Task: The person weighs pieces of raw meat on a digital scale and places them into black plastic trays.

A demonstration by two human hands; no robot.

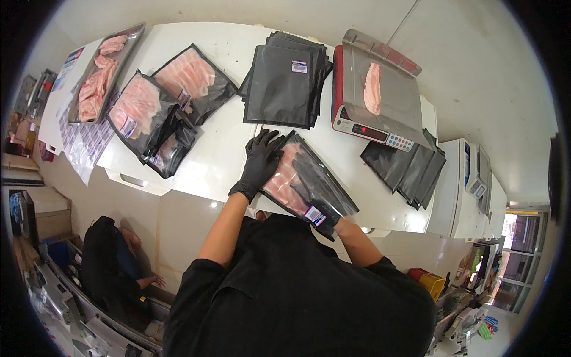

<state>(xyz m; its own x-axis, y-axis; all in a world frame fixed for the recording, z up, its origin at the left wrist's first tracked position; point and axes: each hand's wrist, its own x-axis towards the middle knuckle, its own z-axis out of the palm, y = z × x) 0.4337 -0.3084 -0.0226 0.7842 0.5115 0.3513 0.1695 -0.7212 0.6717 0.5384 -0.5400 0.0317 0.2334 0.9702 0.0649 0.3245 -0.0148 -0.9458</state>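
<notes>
A clear-fronted, black-backed plastic bag (341, 196) with pink raw meat slices (285, 178) inside lies slanted at the counter's front edge. My left hand (264, 156), in a black glove, holds the bag's far left edge from outside. My right hand (310, 180), also black-gloved, reaches through the near opening and shows through the film. Its fingers rest against the slices; whether they grip them is unclear. A printed label (315, 215) is stuck near the bag's opening.
Filled meat bags (138, 107) and a metal tray (135, 42) of meat stand left. A stack of flat black bags (281, 96) lies ahead. Right are a digital scale (403, 96) bearing one meat slice (373, 89) and more bags (408, 172). Another person (105, 263) is behind, lower left.
</notes>
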